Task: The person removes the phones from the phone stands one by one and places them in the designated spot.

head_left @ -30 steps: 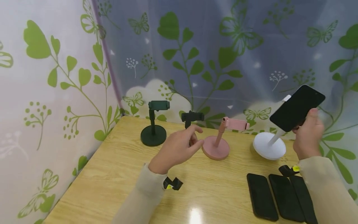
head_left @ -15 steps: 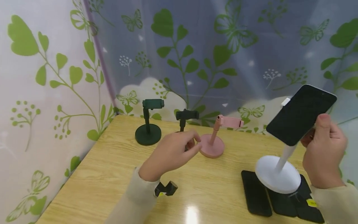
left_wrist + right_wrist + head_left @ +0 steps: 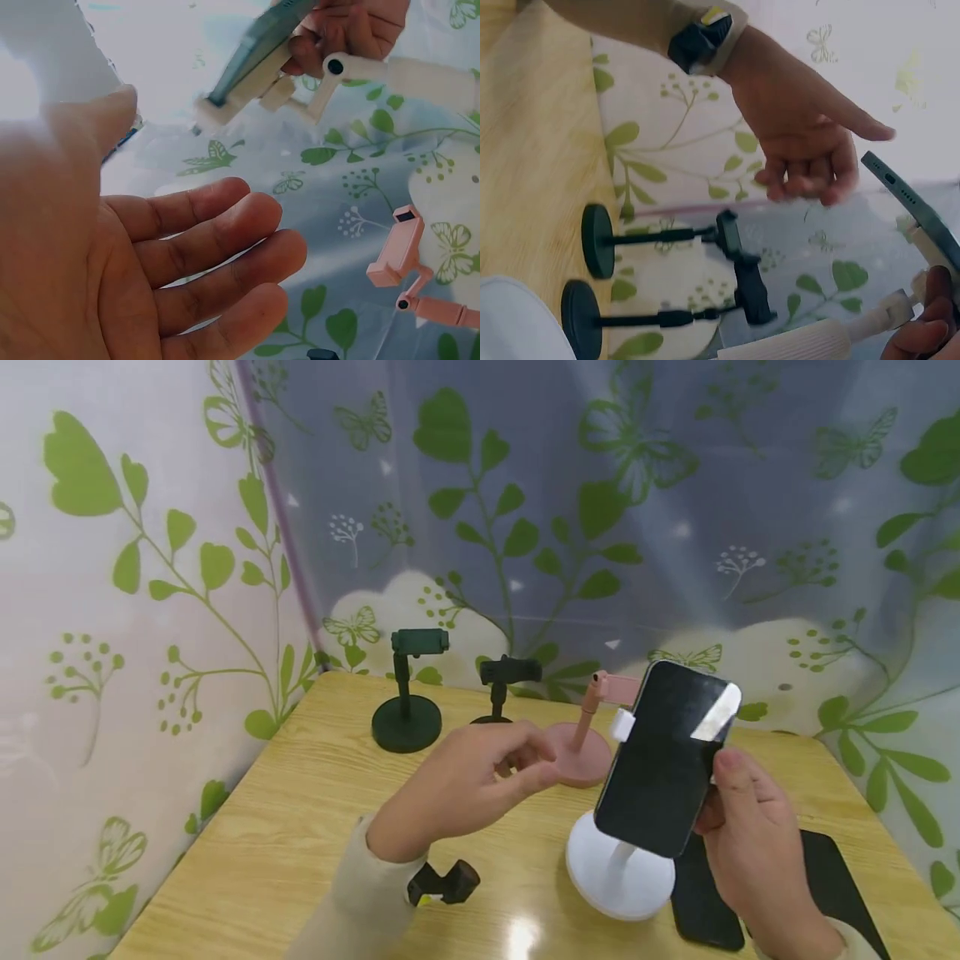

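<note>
My right hand (image 3: 761,843) grips the clamp of a white phone stand (image 3: 618,877), its thumb at the edge of the black-screened phone (image 3: 667,760) held there. The stand's round base overlaps the view of the tabletop; whether it touches the wood, I cannot tell. In the left wrist view, fingers of that hand curl behind the phone (image 3: 259,49) at the clamp. My left hand (image 3: 468,781) hovers left of the phone, holding nothing, fingers loosely bent, thumb apart. Its palm (image 3: 112,255) shows in the left wrist view.
Along the back of the wooden table (image 3: 285,827) stand a dark green phone stand (image 3: 405,722), a black one (image 3: 510,671) and a pink one (image 3: 581,747). Black phones (image 3: 705,893) lie at the right, partly behind my right hand. Leaf-patterned curtains (image 3: 465,527) enclose the back and sides.
My right hand has brought the white stand and its phone from the right back of the table toward the left and nearer me. The left hand has hardly moved.
</note>
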